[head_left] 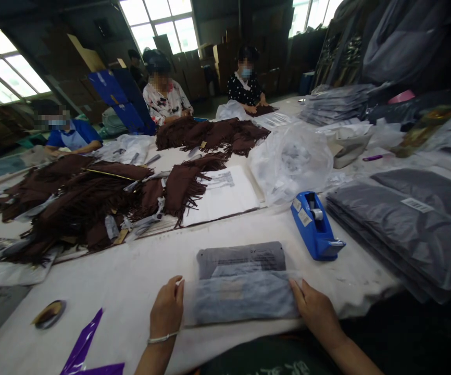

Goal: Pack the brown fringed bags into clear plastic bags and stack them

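A folded grey cloth item in a clear plastic bag [245, 302] lies flat on the table in front of me. Its upper part shows dark grey with fine print, and the lower part is covered by a cloudy fold of plastic with a pale tan label beneath. My left hand [166, 307] pinches the bag's left edge between thumb and curled fingers. At the opposite edge, my right hand [315, 304] grips the plastic, thumb on top. A blue tape dispenser [315, 226] stands beyond my right hand.
Bagged grey items [401, 224] are stacked at right. Brown fringed scarves [92, 198] are heaped at left and farther back. A tape roll [49, 314] and purple plastic strip [83, 346] lie near left. A crumpled clear bag [291, 161] stands behind the dispenser. Several people sit across the table.
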Demonstrator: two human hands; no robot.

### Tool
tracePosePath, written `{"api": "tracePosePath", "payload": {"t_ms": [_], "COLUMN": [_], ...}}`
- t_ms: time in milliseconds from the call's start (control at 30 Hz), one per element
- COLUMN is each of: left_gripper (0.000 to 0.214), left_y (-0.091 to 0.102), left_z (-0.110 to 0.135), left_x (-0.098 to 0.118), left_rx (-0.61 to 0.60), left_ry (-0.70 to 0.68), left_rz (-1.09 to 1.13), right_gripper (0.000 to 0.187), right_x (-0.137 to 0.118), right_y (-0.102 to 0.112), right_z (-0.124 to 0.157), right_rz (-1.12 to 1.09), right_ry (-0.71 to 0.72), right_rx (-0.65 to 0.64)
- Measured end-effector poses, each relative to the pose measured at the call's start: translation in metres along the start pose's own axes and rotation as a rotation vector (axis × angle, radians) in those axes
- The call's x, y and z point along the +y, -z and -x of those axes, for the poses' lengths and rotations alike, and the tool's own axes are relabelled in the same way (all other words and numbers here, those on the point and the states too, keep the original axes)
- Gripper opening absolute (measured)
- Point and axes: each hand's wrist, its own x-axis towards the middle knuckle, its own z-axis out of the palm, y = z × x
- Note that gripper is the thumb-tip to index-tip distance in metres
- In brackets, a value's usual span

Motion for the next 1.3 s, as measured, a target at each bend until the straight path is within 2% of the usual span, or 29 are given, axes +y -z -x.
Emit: {"api": "tracePosePath", "payload": {"t_ms": [67, 133, 233, 300, 400, 533, 667, 767, 933, 1067, 1200, 1300], "left_gripper": [0.023, 0.025, 0.017, 0.012, 0.015, 0.016, 0.019, 0.021, 0.024, 0.024, 0.023, 0.025], "left_y": [0.01, 0.009, -0.012, -0.03, -0.049, -0.059, -0.066, -0.069, -0.067, -0.069, -0.074, -0.078], "left_z": [-0.013, -0.022, -0.028, -0.029, -0.027, -0.026, -0.026, -0.026, -0.026, -0.026, -0.027, -0.029], "left_x": [0.022, 0.052, 0.089, 0.099, 0.094, 0.081, 0.076, 0.076, 0.076, 0.074, 0.07, 0.066], "left_rx": [0.067, -0.008, -0.189, -0.228, -0.203, -0.147, -0.103, -0.079, -0.07, -0.045, -0.018, 0.025], "left_ry": [-0.133, -0.28, -0.348, -0.307, -0.278, -0.322, -0.357, -0.369, -0.373, -0.376, -0.41, -0.455], "left_rz": [0.107, 0.204, 0.307, 0.365, 0.419, 0.419, 0.406, 0.397, 0.35, 0.33, 0.312, 0.299], "right_gripper": [0.05, 0.048, 0.043, 0.04, 0.035, 0.033, 0.041, 0.047, 0.044, 0.04, 0.035, 0.034], "right_x": [0.001, -0.001, -0.006, -0.01, -0.007, 0.016, 0.047, 0.063, 0.062, 0.051, 0.057, 0.068], "right_y": [-0.001, 0.001, 0.006, 0.011, 0.02, 0.046, 0.085, 0.104, 0.102, 0.093, 0.087, 0.092], "right_z": [0.0, -0.001, -0.004, -0.008, -0.014, -0.026, -0.045, -0.068, -0.098, -0.08, -0.056, -0.064], "right_rz": [-0.002, -0.019, -0.078, -0.142, -0.262, -0.411, -0.444, -0.45, -0.549, -0.6, -0.541, -0.497], "right_ry": [-0.003, -0.013, -0.094, -0.143, -0.217, -0.314, -0.39, -0.392, -0.334, -0.366, -0.392, -0.379], "right_rx": [0.006, 0.003, 0.0, -0.006, 0.019, 0.128, 0.348, 0.484, 0.438, 0.49, 0.581, 0.634]}}
